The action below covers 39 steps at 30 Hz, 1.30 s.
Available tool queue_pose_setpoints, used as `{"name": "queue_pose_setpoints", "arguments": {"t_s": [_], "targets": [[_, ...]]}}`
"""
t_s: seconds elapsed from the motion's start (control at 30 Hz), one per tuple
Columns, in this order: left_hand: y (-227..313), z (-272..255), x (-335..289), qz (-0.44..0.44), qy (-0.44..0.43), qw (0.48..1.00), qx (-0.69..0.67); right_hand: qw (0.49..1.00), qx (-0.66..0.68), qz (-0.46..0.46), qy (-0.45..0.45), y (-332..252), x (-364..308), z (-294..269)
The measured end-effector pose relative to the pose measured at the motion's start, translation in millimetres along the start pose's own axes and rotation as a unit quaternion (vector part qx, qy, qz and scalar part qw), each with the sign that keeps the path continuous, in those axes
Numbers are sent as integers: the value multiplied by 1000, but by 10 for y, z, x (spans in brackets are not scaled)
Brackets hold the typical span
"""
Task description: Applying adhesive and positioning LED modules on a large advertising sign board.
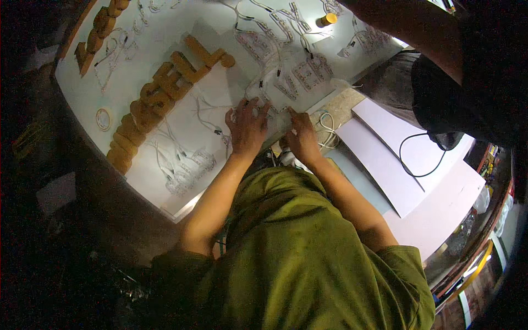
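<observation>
My left hand (247,129) rests on the white board (198,110) near its close edge, fingers spread and bent, the tips on a small run of LED strip with thin wires. Beside it, my right hand (301,136) is at the board's edge with its fingers curled in. Its index fingertip meets the end of the same strip; whatever lies between the fingers is too small to make out. Just beyond, white wires (263,82) lead to LED strips laid out as letter shapes (311,74). More wired LED letter shapes (190,170) lie left of my left hand.
Orange-brown block letters (159,99) run diagonally across the board, with a roll of tape (103,119) beside them. A yellow-capped container (328,20) stands at the far side. White panels (379,159) with a black cable (404,159) lie right. Another person's arm (418,33) reaches in top right.
</observation>
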<state>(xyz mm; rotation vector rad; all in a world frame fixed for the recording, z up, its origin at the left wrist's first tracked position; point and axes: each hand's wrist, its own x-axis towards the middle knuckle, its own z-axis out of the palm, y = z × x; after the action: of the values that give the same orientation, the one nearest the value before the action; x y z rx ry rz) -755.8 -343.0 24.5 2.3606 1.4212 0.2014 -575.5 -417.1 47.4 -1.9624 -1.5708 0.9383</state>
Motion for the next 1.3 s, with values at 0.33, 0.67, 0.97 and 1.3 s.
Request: {"name": "queue_pose_setpoints", "arguments": {"t_s": [0.33, 0.67, 0.97, 1.3], "targets": [[3, 51, 2, -1, 23, 1000, -1, 1000, 5, 25, -13, -29, 3, -13], [-8, 40, -7, 1, 26, 1000, -16, 1000, -9, 23, -7, 13, -2, 10], [8, 8, 3, 7, 13, 1000, -13, 999, -10, 31, -38, -28, 18, -38], [-17, 26, 21, 15, 34, 999, 9, 999, -2, 34, -34, -58, 8, -54]]}}
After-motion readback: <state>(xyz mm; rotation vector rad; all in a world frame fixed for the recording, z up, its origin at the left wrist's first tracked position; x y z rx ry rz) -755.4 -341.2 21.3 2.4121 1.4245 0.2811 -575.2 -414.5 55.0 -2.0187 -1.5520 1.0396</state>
